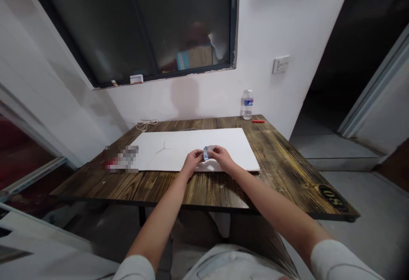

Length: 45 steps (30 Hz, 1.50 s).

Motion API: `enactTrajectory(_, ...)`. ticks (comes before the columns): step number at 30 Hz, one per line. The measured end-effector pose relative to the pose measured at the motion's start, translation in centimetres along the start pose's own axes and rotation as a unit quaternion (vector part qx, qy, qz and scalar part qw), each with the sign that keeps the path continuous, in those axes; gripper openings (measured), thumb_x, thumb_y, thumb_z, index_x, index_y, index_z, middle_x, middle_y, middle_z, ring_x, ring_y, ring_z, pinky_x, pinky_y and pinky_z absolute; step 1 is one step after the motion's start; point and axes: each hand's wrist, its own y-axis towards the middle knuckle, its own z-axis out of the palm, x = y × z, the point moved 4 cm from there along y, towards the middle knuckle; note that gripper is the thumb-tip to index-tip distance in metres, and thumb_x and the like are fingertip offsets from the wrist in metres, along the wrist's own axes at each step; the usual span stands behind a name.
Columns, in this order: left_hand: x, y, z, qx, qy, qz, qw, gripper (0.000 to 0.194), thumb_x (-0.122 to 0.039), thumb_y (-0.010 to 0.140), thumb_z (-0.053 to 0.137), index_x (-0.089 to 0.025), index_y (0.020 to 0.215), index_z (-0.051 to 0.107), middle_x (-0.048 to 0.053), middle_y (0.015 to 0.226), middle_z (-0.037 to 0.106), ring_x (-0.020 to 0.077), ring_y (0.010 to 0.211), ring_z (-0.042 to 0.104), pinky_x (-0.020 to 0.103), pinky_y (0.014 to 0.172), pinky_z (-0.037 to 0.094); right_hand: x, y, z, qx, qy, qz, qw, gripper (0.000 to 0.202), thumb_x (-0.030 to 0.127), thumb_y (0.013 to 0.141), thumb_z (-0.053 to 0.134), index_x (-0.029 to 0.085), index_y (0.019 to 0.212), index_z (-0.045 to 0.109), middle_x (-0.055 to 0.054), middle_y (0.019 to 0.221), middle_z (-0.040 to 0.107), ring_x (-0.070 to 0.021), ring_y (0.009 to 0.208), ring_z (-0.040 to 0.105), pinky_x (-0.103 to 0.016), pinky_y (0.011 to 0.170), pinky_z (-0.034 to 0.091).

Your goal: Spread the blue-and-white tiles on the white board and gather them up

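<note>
left hand [192, 162] and right hand [223, 159] pinch a small blue, white and grey packet [205, 153] in nearly closed fingers above a white rectangular board [191, 138]; seemingly two-handed handling, calling for steady grips.

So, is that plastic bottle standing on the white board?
No, the bottle stands on the bare wood of the table, beyond the white board.

dim indoor light, soft shadow [185, 97] on wall [265, 24], murky doorway [348, 58], stretched edges, pixelated patch [123, 159] at left
</note>
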Motion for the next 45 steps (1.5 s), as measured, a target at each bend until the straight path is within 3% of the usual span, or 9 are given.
enactTrajectory(6, -0.4, -0.4, 0.1, 0.023, 0.014, -0.004, 1.000, 0.052, -0.060, 0.063, 0.073, -0.012, 0.084, 0.072, 0.008, 0.077, 0.071, 0.0166, 0.071, 0.063, 0.029, 0.073, 0.049, 0.2, 0.2, -0.8, -0.036, -0.008, -0.012, 0.999, 0.042, 0.052, 0.054, 0.080, 0.020, 0.073, 0.062, -0.003, 0.073, 0.068, -0.0198, 0.070, 0.062, -0.038, 0.075, 0.053)
enactTrajectory(12, -0.8, -0.8, 0.5, 0.050, 0.038, 0.002, 0.998, 0.048, -0.044, 0.060, 0.081, -0.014, 0.096, 0.071, 0.010, 0.092, 0.073, 0.0196, 0.081, 0.066, 0.030, 0.077, 0.048, 0.6, 0.1, -1.3, -0.055, -0.064, -0.041, 0.996, 0.038, 0.051, 0.058, 0.078, 0.019, 0.071, 0.062, -0.004, 0.073, 0.067, -0.0198, 0.071, 0.061, -0.035, 0.073, 0.050)
enactTrajectory(23, 0.5, -0.3, 0.4, 0.032, -0.046, -0.037, 0.998, 0.046, -0.038, 0.055, 0.085, -0.013, 0.084, 0.060, 0.007, 0.080, 0.073, 0.0241, 0.076, 0.072, 0.031, 0.071, 0.051, 0.5, 0.3, -1.7, -0.077, -0.141, -0.073, 0.984, 0.028, 0.044, 0.063, 0.072, 0.019, 0.070, 0.061, -0.004, 0.074, 0.068, -0.0203, 0.072, 0.061, -0.033, 0.072, 0.048)
enactTrajectory(32, 0.2, -0.4, 0.3, 0.024, -0.067, -0.028, 0.997, 0.042, -0.042, 0.057, 0.084, -0.013, 0.076, 0.060, 0.007, 0.082, 0.072, 0.0227, 0.084, 0.070, 0.032, 0.079, 0.051, 0.5, -0.2, -1.7, -0.086, -0.144, -0.031, 0.985, 0.029, 0.043, 0.060, 0.076, 0.017, 0.063, 0.063, -0.002, 0.062, 0.065, -0.0170, 0.062, 0.056, -0.029, 0.064, 0.043)
enactTrajectory(39, 0.3, -0.3, 0.3, 0.012, -0.006, -0.009, 1.000, 0.042, -0.048, 0.059, 0.081, -0.013, 0.078, 0.069, 0.003, 0.076, 0.070, 0.0153, 0.072, 0.064, 0.029, 0.075, 0.051, 0.7, 0.0, -1.8, -0.036, -0.204, -0.013, 0.978, 0.027, 0.042, 0.062, 0.073, 0.016, 0.070, 0.069, -0.001, 0.064, 0.066, -0.0164, 0.061, 0.058, -0.028, 0.063, 0.043)
enactTrajectory(45, 0.3, -0.2, 0.8, 0.020, 0.058, -0.005, 0.998, 0.043, -0.049, 0.058, 0.080, -0.014, 0.082, 0.070, 0.003, 0.075, 0.070, 0.0155, 0.067, 0.061, 0.028, 0.069, 0.049, 0.2, 0.6, -2.2, -0.007, -0.285, -0.011, 0.958, 0.025, 0.040, 0.065, 0.069, 0.015, 0.066, 0.068, 0.001, 0.057, 0.063, -0.0153, 0.059, 0.058, -0.025, 0.059, 0.041)
